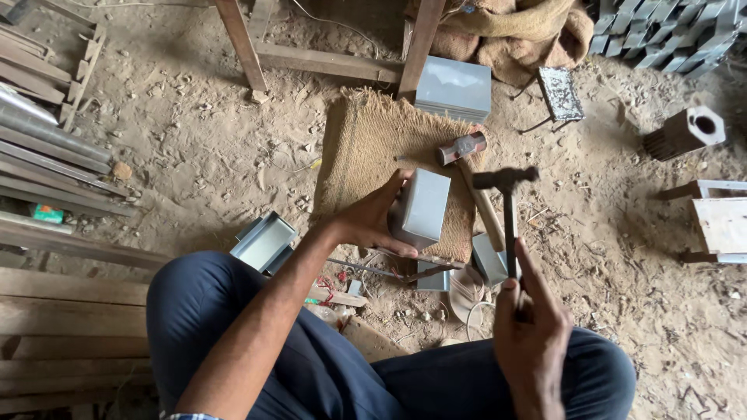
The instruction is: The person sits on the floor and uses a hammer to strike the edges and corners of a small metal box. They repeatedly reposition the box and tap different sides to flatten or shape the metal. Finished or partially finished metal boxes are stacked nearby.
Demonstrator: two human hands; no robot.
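Your left hand clamps the grey metal box on the burlap mat, while your right hand grips the raised hammer.

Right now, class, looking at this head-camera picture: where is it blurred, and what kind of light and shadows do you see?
Head view: the hammer in the right hand is smeared by motion blur; the grey metal box under the left hand and the burlap mat are sharper; light is soft and even, shadows faint, with a mild sheen on the stacked metal sheets; the edges bend slightly.
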